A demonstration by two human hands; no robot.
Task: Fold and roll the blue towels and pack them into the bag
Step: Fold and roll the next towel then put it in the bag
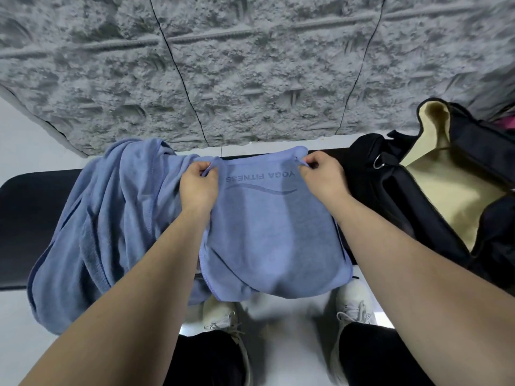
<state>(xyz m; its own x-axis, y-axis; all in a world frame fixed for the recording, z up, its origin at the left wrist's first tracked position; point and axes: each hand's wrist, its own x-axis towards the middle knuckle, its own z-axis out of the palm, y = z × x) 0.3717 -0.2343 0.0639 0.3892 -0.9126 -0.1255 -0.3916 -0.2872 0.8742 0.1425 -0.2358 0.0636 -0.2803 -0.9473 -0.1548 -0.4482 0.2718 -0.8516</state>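
Grey, rough-textured wall panelling (250, 65) is filling the top of the view, and below it a dark padded surface (25, 213) is running across the frame from left to right. A person is standing at this surface, looking down past both forearms to white shoes (354, 305) on a pale floor.

The left hand (198, 183) and the right hand (323, 176) are each pinching an upper corner of a blue towel (273, 232) — fingers curled tight round the cloth — and are holding it spread between them, with its lower part hanging over the near edge of the surface. Upside-down lettering reading "YOGA FITNESS" is showing near its top edge. The cloth looks doubled over, so a first fold seems to be under way, though no roll is showing yet.

Just to the left, more blue towelling (111, 218) is lying crumpled in a loose heap, draping over the near edge — how many towels it holds is unclear.

At the right, a black bag (395, 196) is sitting unzipped with its pale lining exposed; no towel is visible inside. By this reading the task is at an early stage: folding, rolling and packing are all still to come.
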